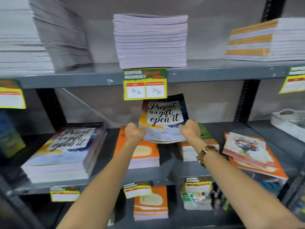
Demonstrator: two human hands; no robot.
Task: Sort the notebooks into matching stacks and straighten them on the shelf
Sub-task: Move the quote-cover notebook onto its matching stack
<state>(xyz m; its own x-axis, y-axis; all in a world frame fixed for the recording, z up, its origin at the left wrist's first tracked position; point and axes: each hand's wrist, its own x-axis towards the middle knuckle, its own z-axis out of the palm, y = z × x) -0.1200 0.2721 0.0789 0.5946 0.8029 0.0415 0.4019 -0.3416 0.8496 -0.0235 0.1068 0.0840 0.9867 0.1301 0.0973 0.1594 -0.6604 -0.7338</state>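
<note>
Both hands hold up a small bundle of "Present is a gift, open it" notebooks (163, 119), tilted upright above the middle shelf (165, 175). My left hand (134, 132) grips its lower left edge and my right hand (189, 129) grips its lower right edge. A tall stack of the same notebooks (66, 151) lies at the left of that shelf. Under the held bundle sits an orange notebook stack (142, 152) and a shorter mixed stack with a green cover (196, 146). At the right, floral and orange notebooks (249, 152) lie skewed.
The upper shelf (206, 72) carries plain stacks (151, 42), with yellow price tags (145, 84) hanging from its edge just above the held bundle. A white basket (288, 123) sits at the far right. The lower shelf holds an orange stack (151, 204) and small packets.
</note>
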